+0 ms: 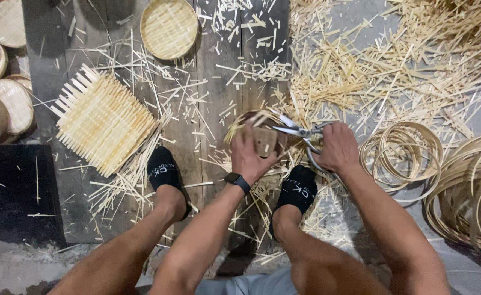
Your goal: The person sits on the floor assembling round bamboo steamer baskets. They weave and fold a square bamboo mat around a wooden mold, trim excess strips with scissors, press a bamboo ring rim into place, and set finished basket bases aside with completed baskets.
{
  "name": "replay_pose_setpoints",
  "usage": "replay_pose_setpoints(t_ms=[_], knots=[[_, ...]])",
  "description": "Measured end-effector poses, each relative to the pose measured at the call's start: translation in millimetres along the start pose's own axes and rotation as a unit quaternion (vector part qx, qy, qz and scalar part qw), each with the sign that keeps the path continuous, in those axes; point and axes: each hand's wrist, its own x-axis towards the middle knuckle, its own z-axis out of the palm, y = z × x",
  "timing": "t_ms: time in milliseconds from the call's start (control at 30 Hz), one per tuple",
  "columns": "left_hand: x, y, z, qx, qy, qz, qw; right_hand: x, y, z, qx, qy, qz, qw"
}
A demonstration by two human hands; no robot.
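Left hand (247, 155) is clamped over a half-trimmed woven bamboo basket (262, 131), pressing it down on the plank floor (218, 104) just ahead of the feet in black socks (164, 172), w/ loose strip ends sticking out around the rim. Right hand (336, 147) is closed on the handles of metal scissors (295, 130), blades pointing left across the basket's top edge, so the basket sits btwn both hands, right under the left palm. Nearby: a square woven mat (103, 121) to the left, a finished round basket (169, 27) up top, bamboo hoops (401, 155) on the right, offcuts (393, 60) everywhere.
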Motion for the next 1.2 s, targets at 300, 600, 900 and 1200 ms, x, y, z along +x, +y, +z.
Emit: replay_pose_setpoints(t_ms=[300, 600, 900, 1200], knots=[[2.5, -7.2, -6.6, -0.051, -0.005, -0.01, 0.999, 7.3, 8.1, 1.3, 0.049, -0.148, 0.064, 0.986], [14.7, -19.7, -20.7, 0.011, -0.124, 0.001, 0.992, 10.2, 8.3, 6.0, -0.015, -0.075, 0.013, 0.997], [14.4, -19.1, -24.3, -0.04, -0.104, -0.015, 0.994, 24.7, 0.0, 3.0, 0.017, -0.186, 0.057, 0.981], [6.7, -21.5, -6.7, -0.006, -0.061, 0.031, 0.998, 22.9, -5.9, 4.7, -0.02, -0.095, 0.036, 0.995]])
